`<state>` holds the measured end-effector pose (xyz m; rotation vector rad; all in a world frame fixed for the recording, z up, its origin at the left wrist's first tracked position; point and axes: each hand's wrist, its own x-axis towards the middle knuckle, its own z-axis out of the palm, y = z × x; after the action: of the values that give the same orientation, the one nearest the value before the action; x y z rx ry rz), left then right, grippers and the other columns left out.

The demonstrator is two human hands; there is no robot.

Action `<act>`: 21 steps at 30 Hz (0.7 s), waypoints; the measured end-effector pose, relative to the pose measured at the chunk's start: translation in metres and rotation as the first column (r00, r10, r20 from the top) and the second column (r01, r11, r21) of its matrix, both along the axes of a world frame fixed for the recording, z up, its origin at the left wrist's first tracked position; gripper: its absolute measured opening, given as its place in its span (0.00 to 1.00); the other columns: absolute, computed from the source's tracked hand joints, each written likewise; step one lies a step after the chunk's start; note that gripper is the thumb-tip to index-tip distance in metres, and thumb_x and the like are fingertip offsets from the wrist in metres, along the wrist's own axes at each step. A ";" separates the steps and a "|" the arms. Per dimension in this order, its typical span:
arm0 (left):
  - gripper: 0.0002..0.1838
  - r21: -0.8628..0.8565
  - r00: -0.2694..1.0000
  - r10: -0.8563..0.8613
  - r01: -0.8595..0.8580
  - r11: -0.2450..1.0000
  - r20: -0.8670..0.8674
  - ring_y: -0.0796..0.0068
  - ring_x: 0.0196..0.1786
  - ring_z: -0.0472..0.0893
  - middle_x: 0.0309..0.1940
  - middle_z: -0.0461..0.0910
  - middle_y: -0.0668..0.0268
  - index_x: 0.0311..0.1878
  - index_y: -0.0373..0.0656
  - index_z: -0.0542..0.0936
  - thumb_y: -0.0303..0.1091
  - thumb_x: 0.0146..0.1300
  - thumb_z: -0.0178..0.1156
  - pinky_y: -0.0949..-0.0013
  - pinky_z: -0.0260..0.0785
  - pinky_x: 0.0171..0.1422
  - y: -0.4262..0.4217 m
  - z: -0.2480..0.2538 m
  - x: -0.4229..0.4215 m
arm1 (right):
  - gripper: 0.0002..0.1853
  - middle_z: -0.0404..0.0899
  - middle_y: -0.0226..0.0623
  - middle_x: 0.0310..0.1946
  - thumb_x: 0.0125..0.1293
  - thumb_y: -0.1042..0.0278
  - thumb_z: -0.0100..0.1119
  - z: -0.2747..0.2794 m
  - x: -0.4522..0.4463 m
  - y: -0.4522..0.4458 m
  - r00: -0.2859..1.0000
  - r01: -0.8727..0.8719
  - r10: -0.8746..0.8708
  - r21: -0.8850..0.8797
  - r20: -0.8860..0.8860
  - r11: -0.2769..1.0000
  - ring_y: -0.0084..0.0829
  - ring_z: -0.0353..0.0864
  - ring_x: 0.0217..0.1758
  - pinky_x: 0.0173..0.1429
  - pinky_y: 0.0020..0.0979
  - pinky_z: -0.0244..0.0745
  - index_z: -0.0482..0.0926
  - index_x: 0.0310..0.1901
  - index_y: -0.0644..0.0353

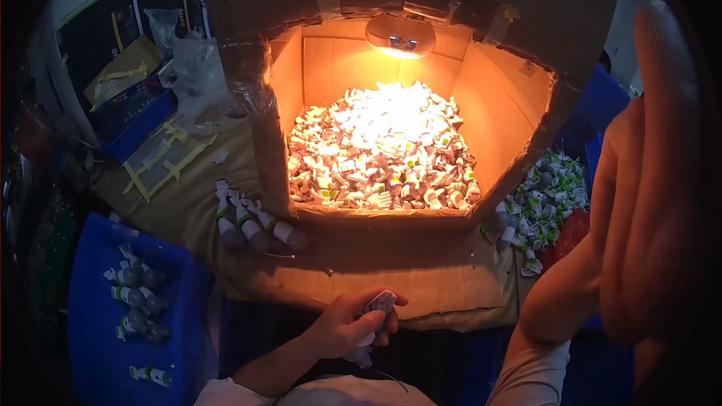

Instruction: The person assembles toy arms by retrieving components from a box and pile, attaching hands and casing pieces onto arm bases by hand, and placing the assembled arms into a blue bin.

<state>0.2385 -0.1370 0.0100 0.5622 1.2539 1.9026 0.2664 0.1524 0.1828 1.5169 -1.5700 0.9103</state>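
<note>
My left hand (pixel 353 325) is closed around a small toy-like piece (pixel 380 301) at the lower middle of the view. Its greyish flat end sticks out above the thumb, and a white part shows below the fingers. A thin pale strand hangs beneath it. My right hand (pixel 647 188) is raised very near the camera at the right edge, large and partly in shadow. Its fingers look stretched out, with nothing visible in them. In front of my left hand lies the brown covered tabletop (pixel 421 286).
A cardboard box (pixel 511 113) with a lit lamp (pixel 400 36) holds a heap of small white, green and dark parts (pixel 376 158). Several bulb-ended pieces (pixel 252 225) lie left of it. More lie in a blue bin (pixel 177 278). At right is another pile (pixel 553 203).
</note>
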 end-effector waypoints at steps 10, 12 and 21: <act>0.15 0.243 0.997 0.080 -0.076 0.967 -0.009 0.83 0.29 0.74 0.31 0.74 0.68 0.52 0.36 0.69 0.30 0.64 0.45 0.78 0.68 0.36 0.007 -0.015 -0.015 | 0.40 0.52 0.62 0.62 0.59 0.57 0.60 0.039 -0.040 -0.101 0.943 -0.076 0.066 0.020 0.325 0.997 0.39 0.72 0.52 0.45 0.27 0.74 0.48 0.67 0.61; 0.15 0.239 0.996 0.089 -0.082 0.968 -0.018 0.83 0.29 0.74 0.30 0.74 0.68 0.52 0.36 0.69 0.30 0.64 0.45 0.78 0.68 0.35 0.005 -0.016 -0.017 | 0.42 0.51 0.64 0.63 0.59 0.56 0.60 0.033 -0.037 -0.117 0.914 -0.084 0.060 0.041 0.402 0.996 0.40 0.71 0.53 0.45 0.26 0.75 0.47 0.68 0.61; 0.17 0.298 0.989 0.149 -0.148 0.943 0.017 0.83 0.26 0.73 0.29 0.75 0.68 0.50 0.35 0.70 0.36 0.63 0.51 0.78 0.67 0.31 -0.001 -0.033 -0.029 | 0.13 0.78 0.42 0.46 0.59 0.74 0.56 -0.085 -0.194 -0.092 0.651 0.472 -0.683 0.528 0.331 0.706 0.34 0.78 0.46 0.51 0.31 0.72 0.78 0.47 0.59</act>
<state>0.2096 -0.1376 -0.0230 0.6433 1.0416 2.2399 0.0726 0.0606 0.0976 0.8774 -2.5803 0.6343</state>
